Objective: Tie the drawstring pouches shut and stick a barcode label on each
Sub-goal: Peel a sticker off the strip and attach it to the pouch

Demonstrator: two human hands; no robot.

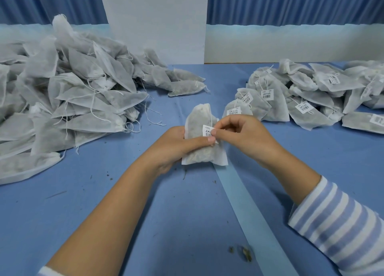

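The left hand (176, 144) is gripping a white drawstring pouch (197, 117) above the middle of the blue desk (145, 223). Its fingers are curling behind the pouch and its thumb is lying across the front. The pouch is standing roughly upright, gathered neck pointing to the far side, and its drawstring (211, 117) is hanging down the front. Its lower corner is touching a pale blue strip (249, 203) that is running across the desk toward the near right.

The right hand (243, 134) is pinching the right edge of a barcode label (207, 130) between thumb and forefinger, its other fingers curling loosely. The label is lying against the front of the pouch, and the left thumb tip is pressing on its lower edge. A blue-and-white striped sleeve (342, 219) is covering the right forearm.

A big heap of unlabelled pouches (72, 92) is lying at the far left, loose strings trailing from it. A lower pile of labelled pouches (311, 92) is lying at the far right, the nearest one just beyond the right hand. Brownish crumbs (243, 251) are lying on the near desk beside the strip.
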